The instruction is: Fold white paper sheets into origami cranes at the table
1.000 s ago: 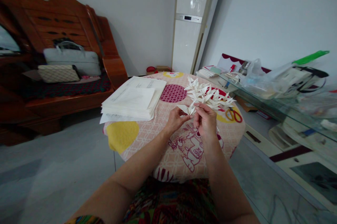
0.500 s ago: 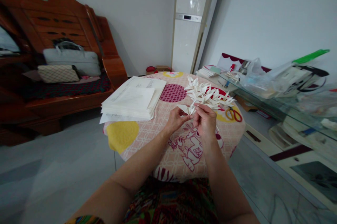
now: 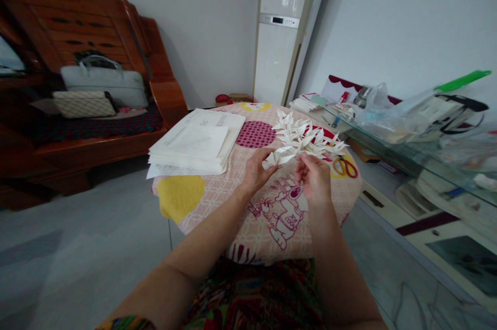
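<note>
Paper fold [image 3: 278, 156] clamped in left grip [image 3: 254, 172]; right grip [image 3: 316, 182] unclear; table edge [image 3: 267, 260] under forearms.

Two arms of one person, seen from the wearer's own head camera. Both forearms are uncovered from above the elbow down to the wrist. The left hand [image 3: 254, 172] and the right hand [image 3: 316, 182] are bare. A multicoloured printed fabric garment [image 3: 252, 296] covers the lap, with a busy pattern of green, orange and darker patches on a deep red ground. On the left upper arm, the curved hem of a short sleeve [image 3: 125, 323] shows yellow, green and red in the same kind of print.
</note>
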The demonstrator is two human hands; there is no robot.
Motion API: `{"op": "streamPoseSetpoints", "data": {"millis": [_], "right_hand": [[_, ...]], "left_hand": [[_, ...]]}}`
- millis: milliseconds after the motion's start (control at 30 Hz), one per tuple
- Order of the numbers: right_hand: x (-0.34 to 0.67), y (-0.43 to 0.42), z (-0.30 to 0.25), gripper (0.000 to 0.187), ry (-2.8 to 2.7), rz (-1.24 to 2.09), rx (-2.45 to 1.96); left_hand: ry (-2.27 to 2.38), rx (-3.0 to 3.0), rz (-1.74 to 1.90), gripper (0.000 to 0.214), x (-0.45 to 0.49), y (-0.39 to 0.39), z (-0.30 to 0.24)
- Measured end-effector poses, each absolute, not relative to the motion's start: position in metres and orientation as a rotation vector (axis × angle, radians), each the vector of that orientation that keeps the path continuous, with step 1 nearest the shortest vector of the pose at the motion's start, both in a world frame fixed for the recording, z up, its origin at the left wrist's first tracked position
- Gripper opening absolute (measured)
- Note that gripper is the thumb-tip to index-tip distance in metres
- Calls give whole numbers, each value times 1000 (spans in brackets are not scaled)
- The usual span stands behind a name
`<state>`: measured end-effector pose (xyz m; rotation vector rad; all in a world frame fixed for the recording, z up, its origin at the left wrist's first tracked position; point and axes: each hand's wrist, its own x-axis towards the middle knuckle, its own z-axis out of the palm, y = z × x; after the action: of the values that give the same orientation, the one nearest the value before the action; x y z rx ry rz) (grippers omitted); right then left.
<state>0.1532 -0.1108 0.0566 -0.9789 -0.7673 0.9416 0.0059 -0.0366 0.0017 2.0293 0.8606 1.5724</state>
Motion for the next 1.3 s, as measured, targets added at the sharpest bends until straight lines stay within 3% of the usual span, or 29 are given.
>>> {"op": "streamPoseSetpoints", "data": {"millis": [533, 1300], "right_hand": [[150, -116, 57, 28, -747, 927, -1036], [143, -112, 54, 15, -583, 1226, -802]], "left_hand": [[939, 2343, 1656, 39, 6, -40, 0], [943, 2285, 1721, 33, 10, -41, -1]]}}
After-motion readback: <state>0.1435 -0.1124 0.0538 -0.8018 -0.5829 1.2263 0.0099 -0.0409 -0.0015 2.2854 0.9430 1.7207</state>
